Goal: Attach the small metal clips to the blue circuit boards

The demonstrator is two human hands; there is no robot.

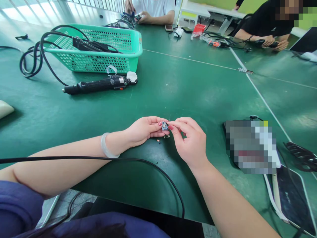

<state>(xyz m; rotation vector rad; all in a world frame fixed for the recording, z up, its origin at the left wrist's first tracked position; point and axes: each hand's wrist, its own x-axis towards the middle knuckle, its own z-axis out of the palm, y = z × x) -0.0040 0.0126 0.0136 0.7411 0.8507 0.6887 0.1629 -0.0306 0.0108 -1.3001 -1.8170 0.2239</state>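
Observation:
Above the green table [158, 102], a small blue-grey component [164, 125] with a pale metallic centre is pinched between the thumb and fingers of my left hand [146, 130]. From the other side, the closed thumb and index finger of my right hand [189, 137] meet its right edge; whether they also hold a tinier piece cannot be made out. Just below the fingertips lies a small rectangular frame-like piece [167, 136], with a tiny orange-pink bit [158, 140] to its left.
A black electric screwdriver [99, 85] lies before a green basket [99, 61] holding cables. One black cable [138, 160] crosses over my left forearm. At right are a blurred-out packet [251, 147] and a dark phone-like device [293, 195]. Two people [155, 11] work across the table.

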